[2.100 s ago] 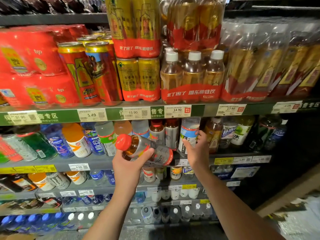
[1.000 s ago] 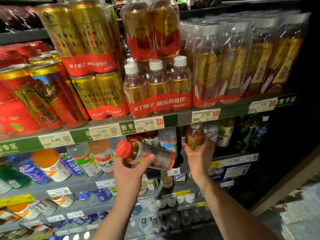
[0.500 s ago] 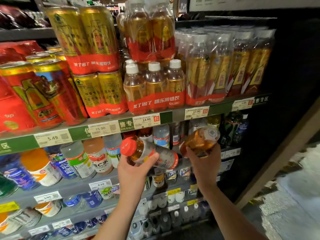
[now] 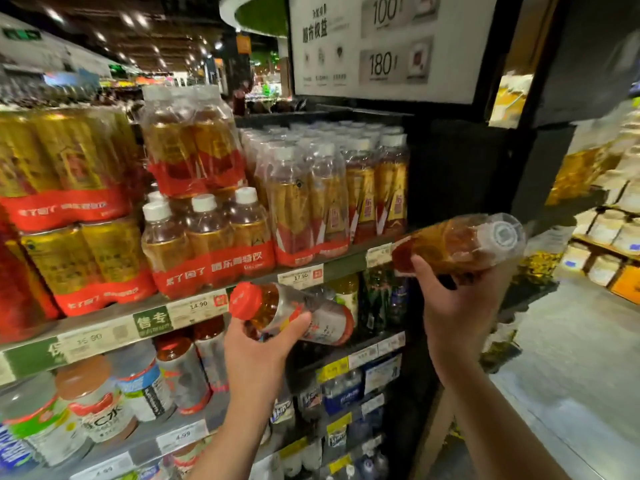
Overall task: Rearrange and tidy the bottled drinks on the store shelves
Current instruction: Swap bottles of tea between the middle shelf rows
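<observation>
My left hand grips a red-capped amber tea bottle lying sideways, cap to the left, in front of the shelf edge. My right hand holds a second amber bottle on its side out past the shelf's right end, its clear base pointing right. Single drink bottles stand on the shelf below the green price rail.
Shrink-wrapped packs of white-capped bottles and gold cans fill the upper shelf. A black end panel with a white sign closes the shelf on the right. An aisle floor and further stock lie to the right.
My right hand took an amber bottle off the lower shelf and carried it up and right, past the shelf end. My left hand kept its bottle. The view swung right and up.
</observation>
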A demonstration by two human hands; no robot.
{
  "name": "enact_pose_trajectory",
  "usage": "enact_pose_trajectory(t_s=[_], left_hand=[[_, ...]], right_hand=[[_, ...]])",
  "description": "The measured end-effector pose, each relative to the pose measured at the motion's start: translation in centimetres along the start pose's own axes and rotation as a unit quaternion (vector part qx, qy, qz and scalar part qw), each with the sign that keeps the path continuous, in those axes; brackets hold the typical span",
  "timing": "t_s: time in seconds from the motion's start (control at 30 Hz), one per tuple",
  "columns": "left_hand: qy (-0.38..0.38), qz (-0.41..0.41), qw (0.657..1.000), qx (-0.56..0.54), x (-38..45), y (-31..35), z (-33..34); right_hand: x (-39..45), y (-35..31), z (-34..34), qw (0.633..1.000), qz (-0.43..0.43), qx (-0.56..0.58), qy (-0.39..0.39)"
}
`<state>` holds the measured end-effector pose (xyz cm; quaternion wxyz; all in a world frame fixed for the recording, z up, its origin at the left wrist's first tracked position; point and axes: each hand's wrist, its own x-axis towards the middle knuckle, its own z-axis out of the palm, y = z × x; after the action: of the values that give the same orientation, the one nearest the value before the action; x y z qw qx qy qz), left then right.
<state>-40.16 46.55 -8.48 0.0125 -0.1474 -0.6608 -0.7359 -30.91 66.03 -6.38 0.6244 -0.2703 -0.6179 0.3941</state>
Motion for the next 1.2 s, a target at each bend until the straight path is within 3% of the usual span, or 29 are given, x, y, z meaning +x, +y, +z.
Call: enact_pose_trajectory(t_s=[0.13, 0.4, 0.7, 0.83, 1.0, 1.2], left_hand=[[-0.002, 0.017, 1.000, 0.003, 1.0, 1.2, 4.5], [0.053, 0.049, 0.997, 0.007, 2.7, 2.4, 11.9], [0.100, 0.033, 0.994, -0.012, 4.4, 1.8, 14.7], [0.107, 0.031, 0.993, -0.026, 4.9, 2.0, 15.1], [0.086, 0.032, 0.995, -0.048, 5.4, 2.4, 15.3], [0.069, 0.040, 0.994, -0.073, 5.5, 2.6, 15.1]], right_hand=[[5.6, 0.0, -0.1, 0.999, 0.006, 0.040, -0.004], [13.3, 4.2, 2.9, 0.997, 0.030, 0.015, -0.063], [15.9, 6.2, 5.7, 0.992, -0.002, -0.056, -0.112], [16.3, 6.8, 6.2, 0.986, 0.023, -0.081, -0.146], [17.2, 6.3, 7.3, 0.964, -0.045, -0.183, -0.188], [16.9, 6.2, 7.9, 0.943, -0.103, -0.259, -0.179]])
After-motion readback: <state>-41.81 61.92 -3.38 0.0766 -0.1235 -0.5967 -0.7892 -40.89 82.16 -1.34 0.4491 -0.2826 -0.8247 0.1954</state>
